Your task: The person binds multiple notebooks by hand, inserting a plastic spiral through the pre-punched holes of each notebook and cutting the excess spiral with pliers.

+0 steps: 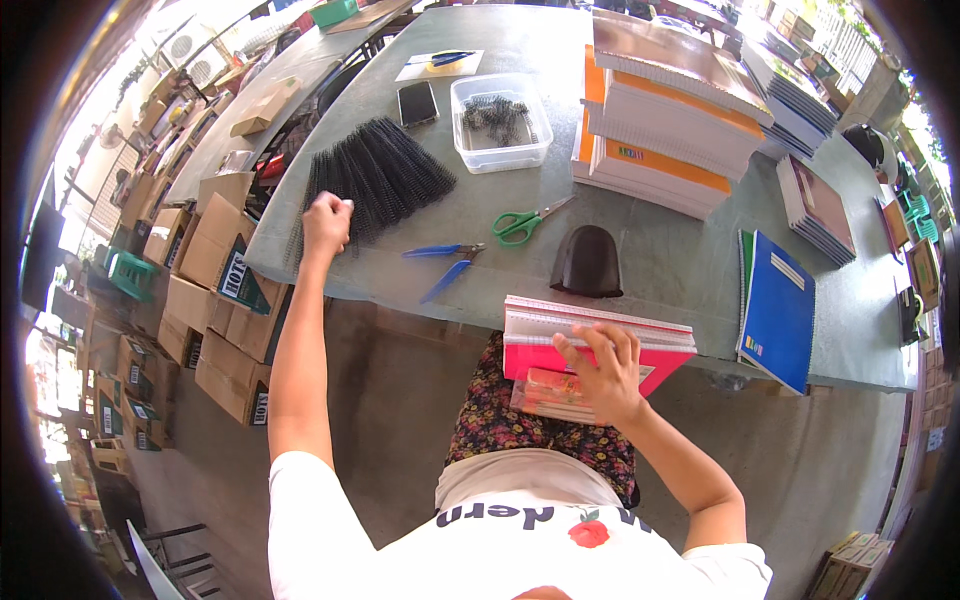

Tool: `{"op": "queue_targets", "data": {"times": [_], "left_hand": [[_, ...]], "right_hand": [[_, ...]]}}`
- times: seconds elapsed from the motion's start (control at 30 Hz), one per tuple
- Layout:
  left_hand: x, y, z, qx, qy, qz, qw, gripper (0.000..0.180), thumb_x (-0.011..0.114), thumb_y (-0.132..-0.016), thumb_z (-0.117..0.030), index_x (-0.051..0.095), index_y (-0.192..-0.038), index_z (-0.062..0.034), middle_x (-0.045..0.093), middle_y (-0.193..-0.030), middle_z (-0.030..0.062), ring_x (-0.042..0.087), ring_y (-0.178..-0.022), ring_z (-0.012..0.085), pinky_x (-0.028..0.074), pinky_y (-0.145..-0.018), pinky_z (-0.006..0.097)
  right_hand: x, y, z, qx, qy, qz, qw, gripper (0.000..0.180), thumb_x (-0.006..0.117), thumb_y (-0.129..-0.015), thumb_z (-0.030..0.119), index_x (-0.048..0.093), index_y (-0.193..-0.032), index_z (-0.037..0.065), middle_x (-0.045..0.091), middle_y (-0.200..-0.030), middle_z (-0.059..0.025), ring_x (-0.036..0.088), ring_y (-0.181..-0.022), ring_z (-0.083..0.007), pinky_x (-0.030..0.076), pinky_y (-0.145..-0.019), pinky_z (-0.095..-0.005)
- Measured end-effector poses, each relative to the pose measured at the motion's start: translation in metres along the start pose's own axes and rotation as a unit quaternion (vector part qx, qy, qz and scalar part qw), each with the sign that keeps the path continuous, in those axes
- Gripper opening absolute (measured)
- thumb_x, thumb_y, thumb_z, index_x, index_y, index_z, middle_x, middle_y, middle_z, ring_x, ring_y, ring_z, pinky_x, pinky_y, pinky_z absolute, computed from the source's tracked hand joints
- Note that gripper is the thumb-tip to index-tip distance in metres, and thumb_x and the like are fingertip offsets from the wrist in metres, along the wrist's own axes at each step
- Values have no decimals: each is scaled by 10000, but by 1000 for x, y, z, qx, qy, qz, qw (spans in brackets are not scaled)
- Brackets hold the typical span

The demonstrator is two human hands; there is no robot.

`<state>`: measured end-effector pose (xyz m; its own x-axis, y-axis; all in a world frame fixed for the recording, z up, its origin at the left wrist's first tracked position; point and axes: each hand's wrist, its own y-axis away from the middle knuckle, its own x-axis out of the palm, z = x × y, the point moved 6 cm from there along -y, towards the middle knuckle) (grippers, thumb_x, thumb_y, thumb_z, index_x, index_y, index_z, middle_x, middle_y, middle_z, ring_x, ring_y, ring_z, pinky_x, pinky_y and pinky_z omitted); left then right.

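Note:
My left hand (327,222) is at the near left edge of a fanned pile of black spiral binding coils (385,175). Its fingers are closed on the coils, and how many they hold is hidden. In front of my lap, my right hand (608,375) grips a pink-covered notebook (535,358) with white pages, its punched edge facing the table. A clear plastic packet with an orange-red print (550,392) lies against the notebook, under my right hand. Between the hands lie blue-handled cutting pliers (450,265), green-handled scissors (517,228) and a dark brown rounded block (588,262).
A clear tub (500,140) holds loose black coil pieces. Beside it are a phone (417,104) and a paper with a dark tool (440,64). Tall notebook stacks (665,120) stand at the far right. A blue notebook (778,310) overhangs the near table edge. Cardboard boxes (225,330) stand left.

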<state>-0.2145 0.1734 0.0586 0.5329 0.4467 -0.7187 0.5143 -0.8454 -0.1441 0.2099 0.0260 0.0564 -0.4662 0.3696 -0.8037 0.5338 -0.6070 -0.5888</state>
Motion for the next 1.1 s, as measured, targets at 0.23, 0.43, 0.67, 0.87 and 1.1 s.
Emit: {"op": "queue_targets", "data": {"times": [0.23, 0.43, 0.67, 0.87, 1.1], "left_hand": [[44, -31, 23, 61, -207, -15, 976, 640, 626, -741, -546, 605, -735, 93, 637, -688, 244, 666, -642, 333, 529, -683, 407], [36, -35, 36, -106, -66, 64, 990, 392, 597, -745, -292, 610, -729, 99, 639, -651, 223, 662, -573, 266, 539, -665, 365], [31, -37, 33, -64, -171, 79, 980, 387, 581, -745, -301, 619, -749, 85, 650, -721, 241, 675, -647, 285, 531, -722, 382], [1, -36, 11, 109, -231, -80, 963, 336, 558, -750, -300, 616, -698, 26, 645, -723, 229, 652, -692, 364, 521, -693, 430], [-3, -15, 30, -49, -12, 44, 998, 302, 502, -891, -244, 568, -782, 30, 615, -575, 131, 575, -421, 183, 465, -429, 332]], "right_hand": [[-2, 9, 18, -30, -50, -10, 998, 403, 600, -683, 162, 649, -1082, 127, 542, -1044, -27, 513, -951, -206, 410, -815, -363], [-2, 2, 14, 13, -58, 23, 998, 455, 593, -695, 127, 588, -1148, 88, 527, -998, -44, 510, -913, -223, 412, -788, -367], [10, -11, 9, 57, -65, 44, 995, 506, 597, -691, 44, 543, -1194, 51, 505, -969, -74, 501, -883, -257, 396, -770, -395], [10, -10, 8, 62, -53, 68, 994, 510, 578, -729, 100, 516, -1231, 40, 515, -1006, -60, 504, -902, -243, 403, -783, -388], [6, -2, 8, 43, -55, 74, 995, 518, 601, -717, 111, 531, -1228, 62, 511, -1004, -46, 501, -909, -236, 404, -792, -387]]}}
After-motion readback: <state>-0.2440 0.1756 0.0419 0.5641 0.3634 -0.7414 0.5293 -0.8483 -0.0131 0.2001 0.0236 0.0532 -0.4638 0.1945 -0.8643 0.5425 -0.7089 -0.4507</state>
